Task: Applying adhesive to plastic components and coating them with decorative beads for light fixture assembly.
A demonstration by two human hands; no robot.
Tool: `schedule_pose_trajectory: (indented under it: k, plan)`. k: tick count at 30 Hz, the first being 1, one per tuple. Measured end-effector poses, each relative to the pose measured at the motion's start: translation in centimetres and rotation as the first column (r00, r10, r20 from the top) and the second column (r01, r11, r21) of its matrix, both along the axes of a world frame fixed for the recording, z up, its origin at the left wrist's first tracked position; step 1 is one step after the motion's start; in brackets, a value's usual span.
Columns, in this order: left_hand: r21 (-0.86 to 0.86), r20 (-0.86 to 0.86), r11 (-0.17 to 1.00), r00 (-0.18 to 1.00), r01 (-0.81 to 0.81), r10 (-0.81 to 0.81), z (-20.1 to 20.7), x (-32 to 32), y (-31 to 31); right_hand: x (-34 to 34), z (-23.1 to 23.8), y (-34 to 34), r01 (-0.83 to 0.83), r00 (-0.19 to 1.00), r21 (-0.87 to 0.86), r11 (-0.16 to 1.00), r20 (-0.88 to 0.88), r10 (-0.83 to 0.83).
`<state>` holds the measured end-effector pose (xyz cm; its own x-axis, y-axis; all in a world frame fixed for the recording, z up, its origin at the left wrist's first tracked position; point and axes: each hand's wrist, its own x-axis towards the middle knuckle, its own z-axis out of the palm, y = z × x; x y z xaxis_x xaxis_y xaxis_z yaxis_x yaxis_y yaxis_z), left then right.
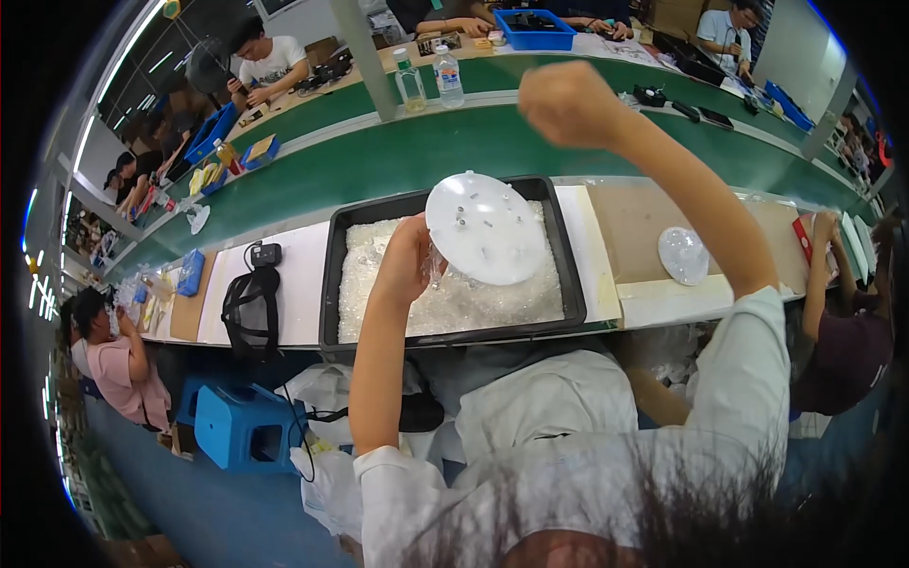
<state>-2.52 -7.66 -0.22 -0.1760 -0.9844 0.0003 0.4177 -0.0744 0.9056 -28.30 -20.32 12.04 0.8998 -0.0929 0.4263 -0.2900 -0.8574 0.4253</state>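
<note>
My left hand [405, 257] grips a white round plate [497, 248] by its left edge, holding it tilted above a black tray [331, 293]. Several small metal fittings stick out of the plate's face. Clear bead-like pieces hang below it beside my fingers. The tray is filled with a mass of small clear, glittering beads [454, 310]. My right hand [573, 106] is raised high, beyond the tray and to the right. Its fingers are closed into a fist, slightly blurred, and whatever they may hold is hidden.
A clear round disc [684, 256] lies on cardboard to the right. A black strap with a small device [254, 293] lies on the left. Two bottles [449, 76] stand on the ledge beyond the green belt [312, 204]. A blue stool [244, 426] is at lower left. Co-workers sit around.
</note>
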Motion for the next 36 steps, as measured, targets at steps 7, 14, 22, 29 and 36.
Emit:
schedule_pose_trajectory:
  k: [7, 14, 22, 29, 36]
  plan:
    - [-0.046, -0.013, 0.995, 0.996, -0.087, 0.087, -1.2, -1.0, -0.2, -3.0, 0.7, 3.3, -0.227, 0.931, 0.316, 0.921, 0.347, 0.11]
    - [-0.469, 0.11, 0.813, 0.89, -0.346, 0.443, -3.3, -3.9, 0.6, -2.0, -3.1, 12.0, -0.289, 0.881, 0.953, 0.092, 0.303, -0.365]
    - [-0.663, 0.226, 0.664, 0.753, -0.346, 0.618, -3.2, -4.1, 1.3, -2.1, -6.0, 12.1, -0.313, 0.766, 0.887, 0.34, 0.447, -0.461]
    - [-0.788, 0.333, 0.549, 0.555, -0.279, 0.762, -2.3, -4.3, 1.7, -1.4, -4.2, 13.5, -0.256, 0.882, 0.933, 0.253, 0.333, -0.334]
    - [-0.887, 0.286, 0.41, 0.442, -0.215, 0.85, -2.1, -4.3, 2.0, -0.2, -4.1, 13.8, -0.454, 0.77, 0.846, 0.279, 0.53, -0.355]
